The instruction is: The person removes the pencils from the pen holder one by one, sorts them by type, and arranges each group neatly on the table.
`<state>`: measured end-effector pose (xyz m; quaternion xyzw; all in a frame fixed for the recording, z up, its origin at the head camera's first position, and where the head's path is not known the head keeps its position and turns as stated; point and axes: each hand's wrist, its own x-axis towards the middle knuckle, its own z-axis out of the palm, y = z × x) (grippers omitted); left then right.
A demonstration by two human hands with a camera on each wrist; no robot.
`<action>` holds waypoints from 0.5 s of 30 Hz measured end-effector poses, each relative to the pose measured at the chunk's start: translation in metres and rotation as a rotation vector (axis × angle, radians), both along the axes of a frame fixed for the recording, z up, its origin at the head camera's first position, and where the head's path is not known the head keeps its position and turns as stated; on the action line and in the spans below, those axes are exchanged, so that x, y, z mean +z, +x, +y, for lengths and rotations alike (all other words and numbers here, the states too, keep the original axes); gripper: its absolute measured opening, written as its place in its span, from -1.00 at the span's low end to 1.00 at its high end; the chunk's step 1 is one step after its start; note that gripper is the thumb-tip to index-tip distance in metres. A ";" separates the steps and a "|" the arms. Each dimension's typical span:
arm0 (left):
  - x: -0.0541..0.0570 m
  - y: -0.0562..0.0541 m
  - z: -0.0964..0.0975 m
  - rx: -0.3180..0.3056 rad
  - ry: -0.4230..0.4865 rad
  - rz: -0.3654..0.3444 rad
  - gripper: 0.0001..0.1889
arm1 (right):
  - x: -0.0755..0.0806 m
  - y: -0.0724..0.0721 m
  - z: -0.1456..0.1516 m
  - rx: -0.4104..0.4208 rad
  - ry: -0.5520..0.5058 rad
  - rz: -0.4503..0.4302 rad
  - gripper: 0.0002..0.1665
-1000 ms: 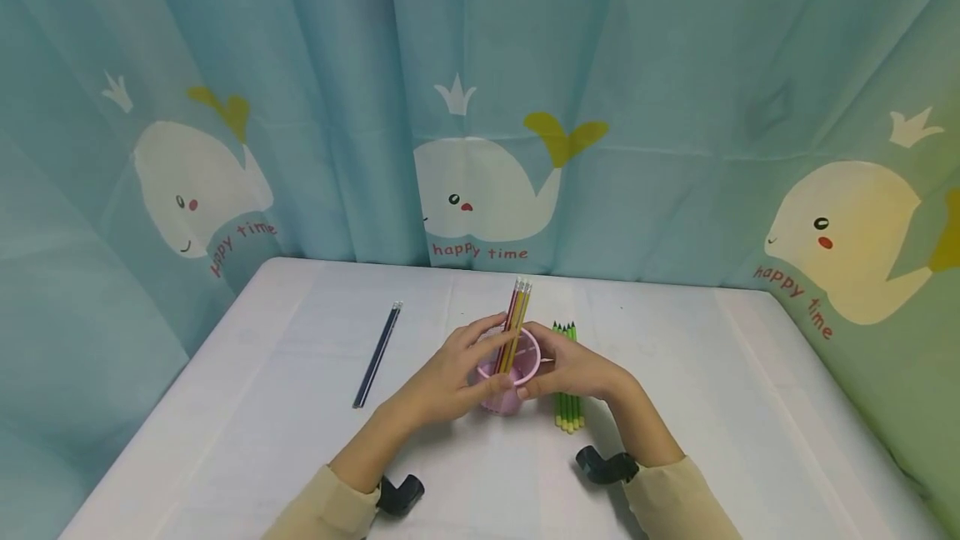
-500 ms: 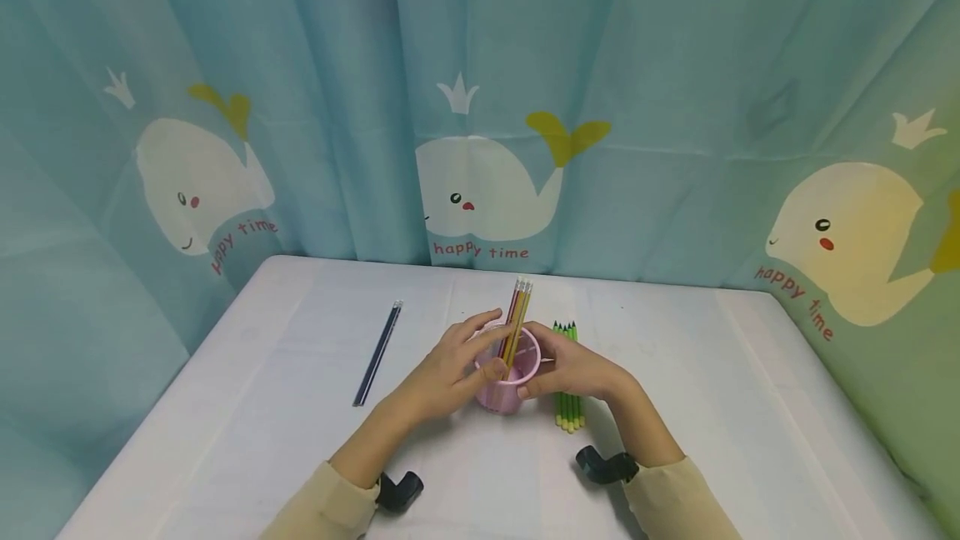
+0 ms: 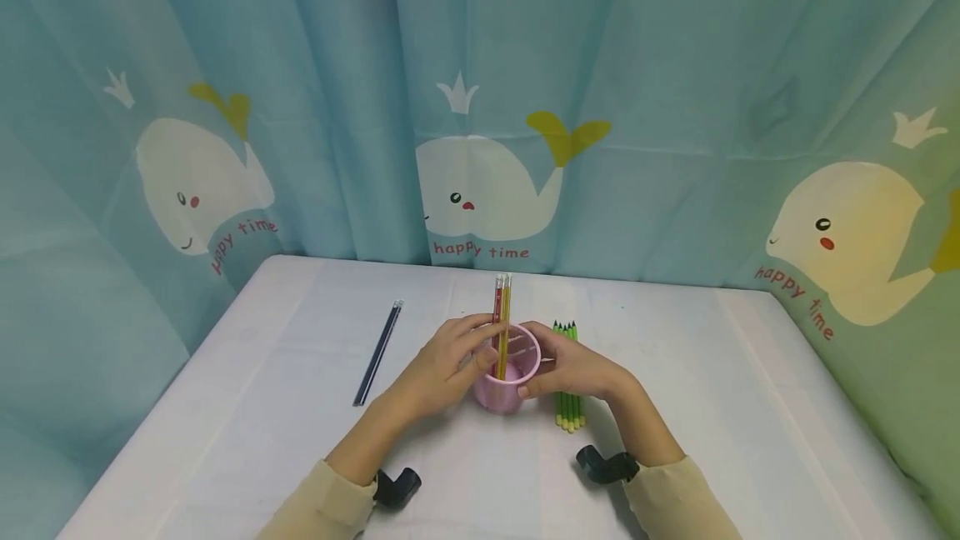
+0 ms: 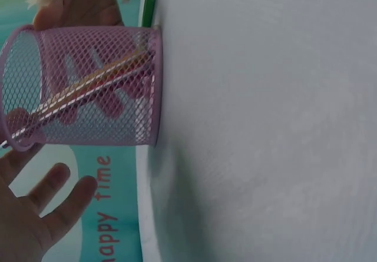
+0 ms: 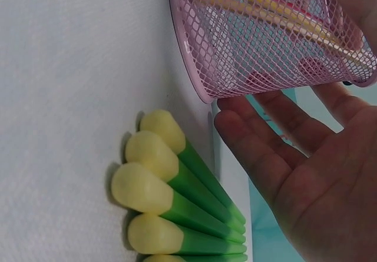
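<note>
Near the middle of the table, my right hand [image 3: 573, 365] grips the side of a pink mesh pen cup [image 3: 504, 394], thumb and fingers around it. Several red and yellow pencils [image 3: 503, 307] stand in the cup, leaning toward its left rim. My left hand [image 3: 442, 365] is at that rim, its fingers extended close against the pencils; in the left wrist view its outer fingers [image 4: 69, 206] are spread apart. Several green pencils [image 3: 570, 382] with pale yellow ends lie right of the cup, near my right hand.
Dark blue pencils [image 3: 377, 354] lie on the table left of my left hand. The white-covered table [image 3: 675, 373] reaches back to a blue-green curtain [image 3: 675, 48] with whale prints. Black camera mounts [image 3: 396, 490] sit at both wrists.
The red and yellow pencils have swung left and stand more upright in the cup. The left thumb has drawn back up and left. My right hand and the cup hold nearly still.
</note>
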<state>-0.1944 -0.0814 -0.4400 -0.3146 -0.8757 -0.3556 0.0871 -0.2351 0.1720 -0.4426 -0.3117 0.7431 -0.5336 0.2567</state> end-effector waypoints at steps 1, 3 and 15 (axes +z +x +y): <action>0.001 -0.001 -0.001 0.002 0.005 0.011 -0.55 | 0.000 0.000 0.000 -0.001 -0.002 0.003 -0.06; 0.002 -0.002 -0.002 0.008 0.011 0.028 -0.56 | 0.001 0.000 0.000 -0.001 -0.001 0.002 -0.05; 0.015 0.001 -0.007 0.044 0.054 0.098 -0.60 | 0.001 0.000 -0.001 -0.016 0.017 0.003 -0.04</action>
